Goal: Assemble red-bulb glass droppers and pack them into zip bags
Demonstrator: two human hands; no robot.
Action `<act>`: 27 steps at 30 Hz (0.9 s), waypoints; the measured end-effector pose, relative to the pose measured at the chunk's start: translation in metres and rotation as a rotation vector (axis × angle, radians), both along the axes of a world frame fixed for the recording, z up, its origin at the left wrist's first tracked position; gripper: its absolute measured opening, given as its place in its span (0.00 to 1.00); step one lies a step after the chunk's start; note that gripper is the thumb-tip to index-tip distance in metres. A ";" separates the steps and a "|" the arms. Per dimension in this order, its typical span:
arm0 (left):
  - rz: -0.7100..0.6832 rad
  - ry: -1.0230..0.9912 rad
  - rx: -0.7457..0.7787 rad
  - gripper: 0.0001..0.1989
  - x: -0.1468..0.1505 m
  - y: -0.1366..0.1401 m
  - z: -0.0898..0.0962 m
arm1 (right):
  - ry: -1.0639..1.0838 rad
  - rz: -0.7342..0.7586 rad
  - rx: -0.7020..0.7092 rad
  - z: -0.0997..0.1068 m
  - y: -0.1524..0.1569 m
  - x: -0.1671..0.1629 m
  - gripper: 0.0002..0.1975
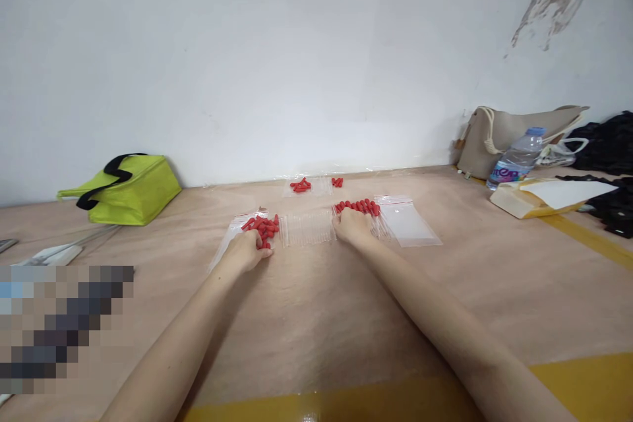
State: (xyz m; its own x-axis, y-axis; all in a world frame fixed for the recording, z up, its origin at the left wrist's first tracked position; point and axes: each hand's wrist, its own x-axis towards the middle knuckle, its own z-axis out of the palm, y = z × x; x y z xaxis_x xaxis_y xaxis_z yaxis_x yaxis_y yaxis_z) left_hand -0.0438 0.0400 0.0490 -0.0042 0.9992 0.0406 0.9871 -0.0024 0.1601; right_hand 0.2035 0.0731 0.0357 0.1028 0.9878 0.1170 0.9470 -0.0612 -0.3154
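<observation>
My left hand (244, 250) is at a loose pile of red rubber bulbs (264, 227), which lies on a clear zip bag (228, 237). A red bulb shows between its thumb and curled fingers. In the middle, thin clear tubes (307, 229) lie side by side in a row. Just right of that row, my right hand (353, 225) is closed with its fingers bent down; what they grip is hidden. Beyond its knuckles, several red-bulbed droppers (363, 207) lie in a row beside a second zip bag (408, 224).
Near the wall lie a small group of red bulbs (301, 185) on clear plastic and another few red pieces (337, 182). A lime-green bag (141, 191) stands at left. At right are a water bottle (517, 158), a beige bag (512, 125) and an opened paper packet (524, 198).
</observation>
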 end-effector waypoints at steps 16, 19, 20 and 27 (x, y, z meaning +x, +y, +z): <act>-0.434 -0.503 0.296 0.10 0.071 -0.034 -0.034 | 0.286 0.611 0.524 -0.049 -0.071 0.050 0.13; -0.442 -0.674 0.192 0.06 0.085 -0.043 -0.048 | 0.270 0.621 0.470 -0.046 -0.077 0.043 0.10; -0.445 -0.699 0.173 0.06 0.086 -0.044 -0.050 | 0.261 0.628 0.450 -0.045 -0.077 0.042 0.10; -0.459 -0.731 0.154 0.09 0.084 -0.042 -0.051 | 0.246 0.662 0.427 -0.047 -0.077 0.038 0.11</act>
State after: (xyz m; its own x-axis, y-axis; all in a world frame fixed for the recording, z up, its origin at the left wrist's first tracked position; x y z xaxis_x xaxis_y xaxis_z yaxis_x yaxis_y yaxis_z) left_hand 0.0401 -0.0023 -0.0021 0.3188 0.8922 0.3198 0.5334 -0.4478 0.7176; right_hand 0.2419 -0.0039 -0.0113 -0.4136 0.7286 0.5460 0.6458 0.6575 -0.3881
